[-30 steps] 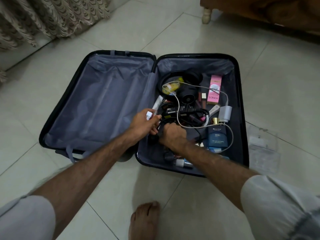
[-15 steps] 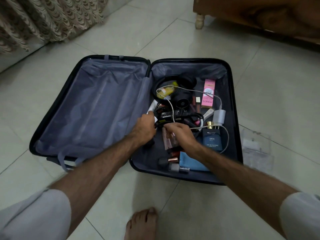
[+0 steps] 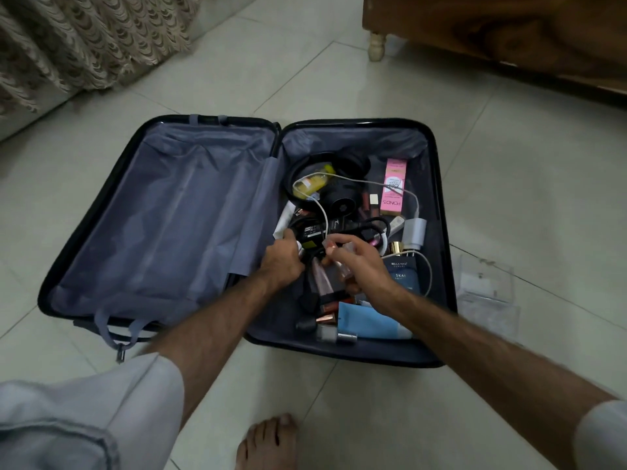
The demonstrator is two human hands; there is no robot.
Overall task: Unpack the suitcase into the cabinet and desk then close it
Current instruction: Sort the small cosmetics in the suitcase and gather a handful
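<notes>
The suitcase [image 3: 163,212] is lying open on the floor [image 3: 339,89], its left half showing only lining while its right half is still holding a heap of cosmetics, cables [image 3: 322,212] and a pink box [image 3: 393,186], so by my reading the unpacking is far from over and the closing is not begun. Both arms are reaching down into the heap: the left hand [image 3: 283,259] is curling over small things with a white tube at its fingertips, though what exactly it is gripping I cannot tell, and the right hand [image 3: 359,262] is pinching a small bottle [image 3: 330,246] above the pile.

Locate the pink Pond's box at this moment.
In the head view, the pink Pond's box lies in the far right corner of the suitcase's right half, beyond the white charger.
</notes>
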